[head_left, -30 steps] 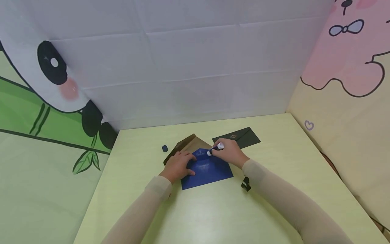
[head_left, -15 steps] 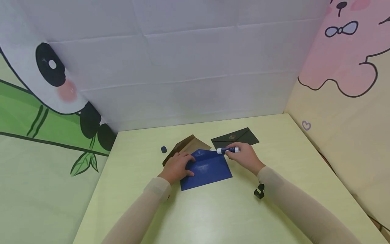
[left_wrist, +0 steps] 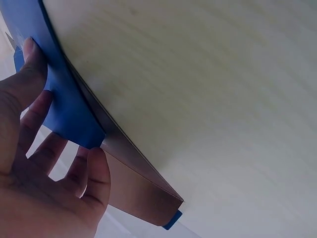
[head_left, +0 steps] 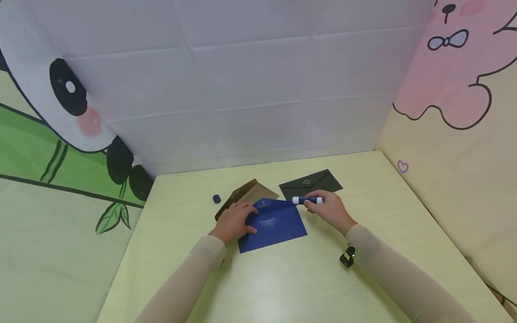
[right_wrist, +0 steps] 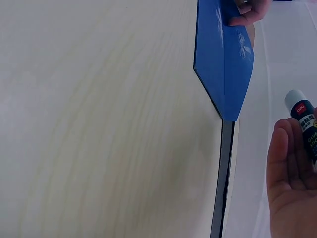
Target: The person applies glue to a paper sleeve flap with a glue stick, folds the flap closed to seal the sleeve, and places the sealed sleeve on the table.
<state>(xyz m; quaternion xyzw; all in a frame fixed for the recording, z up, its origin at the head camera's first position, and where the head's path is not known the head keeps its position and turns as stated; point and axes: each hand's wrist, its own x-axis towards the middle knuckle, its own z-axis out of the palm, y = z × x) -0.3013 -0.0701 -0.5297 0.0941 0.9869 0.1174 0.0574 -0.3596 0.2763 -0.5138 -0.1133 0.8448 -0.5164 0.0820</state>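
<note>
A blue envelope (head_left: 280, 226) lies on the table with its pointed flap away from me. Shiny smears show on that flap in the right wrist view. My left hand (head_left: 233, 220) rests on the envelope's left side, fingers spread, some reaching over the brown envelope (head_left: 263, 192) beneath. The left wrist view has the thumb and fingertips against the blue paper (left_wrist: 74, 119). At the flap's right end, my right hand (head_left: 333, 211) holds a dark blue and white glue stick (right_wrist: 303, 110) level, its white tip pointing left in the head view.
A dark green-black envelope (head_left: 323, 181) with a gold mark lies behind the right hand. Left of the brown envelope stands a small dark blue cap (head_left: 216, 198). The pale yellow table (head_left: 181, 251) meets cloth-covered walls at the back and sides.
My right hand has moved right, off the blue flap, and turned the glue stick from tip-down to level. The left hand stays in place on the envelope.
</note>
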